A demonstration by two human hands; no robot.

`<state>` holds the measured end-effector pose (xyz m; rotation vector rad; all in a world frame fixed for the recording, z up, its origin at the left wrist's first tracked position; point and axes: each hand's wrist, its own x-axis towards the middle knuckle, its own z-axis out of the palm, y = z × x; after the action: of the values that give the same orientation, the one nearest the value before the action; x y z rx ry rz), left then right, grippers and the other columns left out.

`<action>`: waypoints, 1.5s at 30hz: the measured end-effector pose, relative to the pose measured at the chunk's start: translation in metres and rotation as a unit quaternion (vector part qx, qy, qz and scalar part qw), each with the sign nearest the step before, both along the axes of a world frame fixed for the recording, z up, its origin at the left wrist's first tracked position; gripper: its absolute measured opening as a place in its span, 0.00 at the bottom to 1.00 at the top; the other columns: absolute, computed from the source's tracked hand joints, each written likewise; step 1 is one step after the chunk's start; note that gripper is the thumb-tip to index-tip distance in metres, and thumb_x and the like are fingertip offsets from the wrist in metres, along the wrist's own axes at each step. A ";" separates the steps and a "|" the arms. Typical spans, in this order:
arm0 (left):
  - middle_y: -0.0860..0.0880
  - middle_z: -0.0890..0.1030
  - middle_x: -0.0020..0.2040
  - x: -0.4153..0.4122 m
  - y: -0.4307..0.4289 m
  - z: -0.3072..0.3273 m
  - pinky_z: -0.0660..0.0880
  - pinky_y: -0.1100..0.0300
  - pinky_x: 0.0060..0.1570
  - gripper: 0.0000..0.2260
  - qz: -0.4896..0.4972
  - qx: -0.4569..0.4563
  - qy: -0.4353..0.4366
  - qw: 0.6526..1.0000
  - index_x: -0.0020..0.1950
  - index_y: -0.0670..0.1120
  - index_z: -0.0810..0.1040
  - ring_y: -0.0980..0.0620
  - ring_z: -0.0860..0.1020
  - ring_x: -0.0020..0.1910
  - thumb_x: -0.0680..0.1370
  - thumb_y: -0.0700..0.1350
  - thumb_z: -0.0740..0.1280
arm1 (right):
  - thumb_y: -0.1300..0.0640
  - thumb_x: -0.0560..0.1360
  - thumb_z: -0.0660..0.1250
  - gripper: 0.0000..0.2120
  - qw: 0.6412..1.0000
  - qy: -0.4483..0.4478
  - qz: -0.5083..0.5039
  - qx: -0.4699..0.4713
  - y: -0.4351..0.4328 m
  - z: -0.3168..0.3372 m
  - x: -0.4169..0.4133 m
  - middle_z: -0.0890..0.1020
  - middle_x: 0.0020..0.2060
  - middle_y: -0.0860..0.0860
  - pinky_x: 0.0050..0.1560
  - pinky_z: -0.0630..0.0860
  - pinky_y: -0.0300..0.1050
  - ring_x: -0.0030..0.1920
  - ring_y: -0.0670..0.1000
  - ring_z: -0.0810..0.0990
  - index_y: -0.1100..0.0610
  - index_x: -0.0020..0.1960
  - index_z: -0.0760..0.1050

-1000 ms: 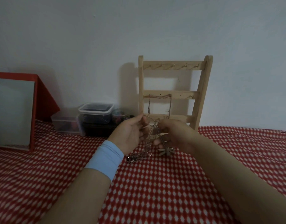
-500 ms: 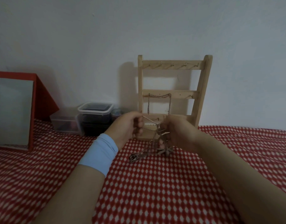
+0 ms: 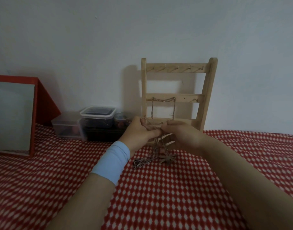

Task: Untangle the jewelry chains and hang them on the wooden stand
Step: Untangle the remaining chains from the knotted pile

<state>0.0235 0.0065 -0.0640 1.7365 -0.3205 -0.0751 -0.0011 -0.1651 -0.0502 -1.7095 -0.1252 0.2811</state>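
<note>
A wooden stand (image 3: 207, 90) with three hooked rails leans against the wall. One chain (image 3: 163, 100) hangs from its middle rail. In front of the stand, my left hand (image 3: 139, 133) and my right hand (image 3: 182, 135) pinch a tangle of chains (image 3: 159, 146) between them at their fingertips. A loop of chain lies over my left hand. The rest of the tangle hangs down onto the red checked cloth (image 3: 159, 196), where a star-shaped pendant (image 3: 167, 158) and a bunched end (image 3: 140, 162) rest.
Clear plastic boxes (image 3: 97, 113) and a small jar (image 3: 121, 120) stand left of the stand by the wall. A red-framed mirror (image 3: 34, 103) stands at the far left.
Both hands have risen slightly and drawn together, fingertips now meeting. The chain loop now lies across my left hand, and the tangle's lower end stays on the cloth.
</note>
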 end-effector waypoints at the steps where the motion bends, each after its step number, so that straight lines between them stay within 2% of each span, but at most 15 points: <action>1: 0.43 0.84 0.50 0.000 0.002 0.001 0.80 0.45 0.55 0.30 -0.001 0.029 -0.004 1.000 0.55 0.39 0.76 0.46 0.83 0.51 0.61 0.52 0.81 | 0.55 0.84 0.62 0.12 0.999 -0.015 -0.011 -0.036 -0.001 0.001 0.001 0.84 0.50 0.57 0.48 0.82 0.48 0.47 0.55 0.84 0.61 0.57 0.79; 4: 0.38 0.83 0.52 0.002 0.002 -0.002 0.80 0.45 0.54 0.27 0.016 0.028 -0.011 0.999 0.54 0.39 0.72 0.45 0.83 0.51 0.65 0.49 0.80 | 0.55 0.81 0.65 0.10 0.992 -0.060 -0.075 -0.085 -0.003 0.001 0.006 0.84 0.49 0.55 0.49 0.77 0.46 0.46 0.51 0.81 0.60 0.53 0.82; 9: 0.44 0.85 0.48 0.004 0.004 -0.005 0.75 0.40 0.61 0.13 -0.053 -0.037 0.037 0.997 0.48 0.45 0.70 0.45 0.83 0.52 0.73 0.40 0.74 | 0.56 0.79 0.67 0.13 0.993 -0.027 -0.106 0.042 0.000 -0.003 0.006 0.80 0.41 0.57 0.38 0.76 0.45 0.36 0.52 0.78 0.66 0.53 0.80; 12: 0.49 0.83 0.43 0.001 0.008 -0.003 0.76 0.42 0.62 0.08 -0.115 -0.015 0.054 0.992 0.50 0.43 0.71 0.48 0.82 0.48 0.77 0.39 0.70 | 0.56 0.80 0.68 0.11 0.993 -0.038 -0.091 0.064 0.004 -0.005 0.005 0.80 0.38 0.55 0.42 0.77 0.46 0.38 0.52 0.79 0.64 0.53 0.81; 15: 0.45 0.82 0.52 -0.004 0.010 0.002 0.78 0.49 0.58 0.10 -0.147 -0.024 0.047 0.988 0.60 0.41 0.74 0.49 0.82 0.52 0.80 0.36 0.66 | 0.56 0.79 0.70 0.09 0.993 -0.041 -0.068 0.084 0.006 -0.002 0.001 0.78 0.33 0.51 0.42 0.78 0.46 0.36 0.50 0.77 0.61 0.49 0.84; 19: 0.36 0.78 0.62 -0.007 0.011 0.004 0.76 0.47 0.62 0.15 -0.190 -0.061 0.043 0.979 0.68 0.37 0.71 0.43 0.79 0.58 0.81 0.34 0.61 | 0.54 0.81 0.67 0.15 0.997 -0.047 -0.007 0.063 0.005 0.005 -0.005 0.80 0.30 0.49 0.42 0.79 0.44 0.35 0.49 0.80 0.66 0.58 0.82; 22: 0.38 0.81 0.51 -0.006 0.012 0.007 0.80 0.50 0.53 0.11 -0.155 -0.060 0.057 0.984 0.64 0.36 0.71 0.47 0.82 0.48 0.81 0.35 0.61 | 0.55 0.81 0.67 0.14 0.996 -0.012 0.012 0.084 0.005 0.008 -0.006 0.75 0.36 0.58 0.44 0.79 0.47 0.37 0.53 0.77 0.64 0.58 0.82; 25: 0.43 0.82 0.46 -0.001 0.016 0.009 0.79 0.44 0.55 0.06 -0.107 0.026 0.036 0.993 0.56 0.41 0.71 0.48 0.83 0.42 0.81 0.41 0.65 | 0.60 0.81 0.67 0.09 0.995 0.031 -0.023 0.091 0.007 0.006 -0.005 0.71 0.32 0.52 0.35 0.74 0.44 0.30 0.48 0.71 0.64 0.57 0.78; 27: 0.41 0.83 0.46 0.000 0.020 0.010 0.78 0.44 0.54 0.08 -0.098 0.094 0.023 0.990 0.57 0.43 0.71 0.48 0.82 0.40 0.80 0.42 0.66 | 0.64 0.81 0.66 0.01 0.997 0.034 -0.036 0.061 0.007 0.005 -0.004 0.71 0.31 0.51 0.33 0.74 0.44 0.28 0.48 0.71 0.61 0.50 0.74; 30: 0.38 0.81 0.44 0.000 0.027 0.011 0.78 0.49 0.48 0.08 -0.102 0.136 0.028 0.985 0.57 0.42 0.69 0.50 0.80 0.35 0.80 0.41 0.65 | 0.66 0.79 0.67 0.10 0.998 0.025 -0.051 -0.004 0.003 0.000 -0.002 0.73 0.29 0.51 0.29 0.73 0.43 0.28 0.50 0.72 0.55 0.48 0.69; 35: 0.47 0.79 0.34 0.000 0.043 0.014 0.76 0.54 0.45 0.06 -0.125 0.220 0.058 0.966 0.55 0.46 0.74 0.53 0.77 0.34 0.80 0.41 0.67 | 0.64 0.78 0.71 0.14 0.979 -0.124 0.031 -0.158 0.000 -0.005 -0.004 0.75 0.30 0.49 0.27 0.72 0.39 0.28 0.48 0.72 0.53 0.40 0.69; 38: 0.45 0.81 0.45 -0.007 0.047 0.015 0.76 0.56 0.43 0.11 -0.159 0.197 0.137 0.958 0.57 0.44 0.74 0.48 0.78 0.39 0.78 0.33 0.67 | 0.65 0.76 0.73 0.12 0.965 -0.145 0.079 -0.205 0.001 -0.006 -0.004 0.79 0.32 0.48 0.36 0.78 0.38 0.33 0.47 0.77 0.53 0.38 0.74; 40: 0.45 0.81 0.54 -0.008 0.049 0.015 0.78 0.54 0.48 0.14 -0.157 0.254 0.129 0.946 0.58 0.44 0.74 0.45 0.79 0.47 0.76 0.31 0.67 | 0.63 0.74 0.75 0.09 0.955 -0.140 0.104 -0.238 0.003 -0.005 -0.004 0.82 0.32 0.45 0.40 0.78 0.37 0.33 0.44 0.79 0.53 0.39 0.78; 42: 0.47 0.80 0.56 -0.010 0.052 0.016 0.79 0.54 0.53 0.17 -0.135 0.338 0.098 0.926 0.62 0.45 0.72 0.45 0.80 0.51 0.76 0.32 0.68 | 0.58 0.74 0.76 0.04 0.938 -0.124 0.132 -0.294 0.008 -0.003 -0.005 0.85 0.35 0.45 0.41 0.77 0.35 0.33 0.42 0.80 0.50 0.43 0.84; 45: 0.48 0.80 0.54 -0.013 0.058 0.020 0.80 0.57 0.52 0.17 -0.103 0.395 0.056 0.911 0.63 0.46 0.73 0.49 0.81 0.52 0.76 0.34 0.68 | 0.51 0.73 0.76 0.05 0.903 -0.112 0.167 -0.379 0.018 -0.005 -0.010 0.85 0.36 0.36 0.43 0.72 0.31 0.37 0.35 0.80 0.42 0.48 0.86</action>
<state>0.0108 0.0649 -0.0445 2.4816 -0.4224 -0.5182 -0.0112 -0.1471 -0.0548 -2.4980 -0.5416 0.4207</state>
